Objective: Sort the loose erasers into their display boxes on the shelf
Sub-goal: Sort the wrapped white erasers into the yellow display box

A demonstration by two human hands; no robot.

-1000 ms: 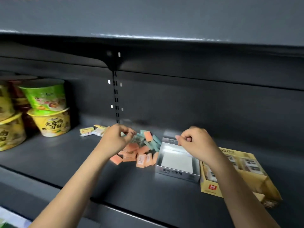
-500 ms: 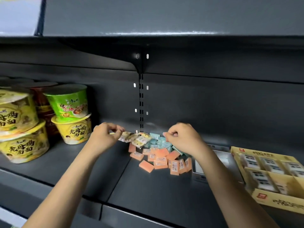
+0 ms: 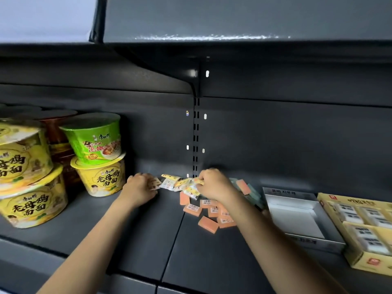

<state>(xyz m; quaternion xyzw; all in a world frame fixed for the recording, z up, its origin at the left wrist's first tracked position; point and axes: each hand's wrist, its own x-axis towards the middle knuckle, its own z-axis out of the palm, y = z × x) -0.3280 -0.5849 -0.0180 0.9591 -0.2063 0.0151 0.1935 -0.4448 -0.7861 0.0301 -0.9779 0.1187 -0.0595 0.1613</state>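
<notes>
A heap of loose erasers lies at the back of the dark shelf: several orange erasers, a few teal erasers and several yellow-and-white wrapped erasers. My left hand grips a wrapped eraser at the heap's left end. My right hand pinches another yellow-and-white wrapped eraser above the orange ones. To the right stand a grey display box, empty inside, and a yellow display box holding white erasers.
Stacked instant-noodle bowls fill the shelf's left end, close to my left hand. The upper shelf overhangs the work area. The shelf's front edge runs under my forearms.
The view has shifted left and the boxes now lie further right. Both hands have gone down onto the wrapped erasers at the back of the heap and taken hold of them.
</notes>
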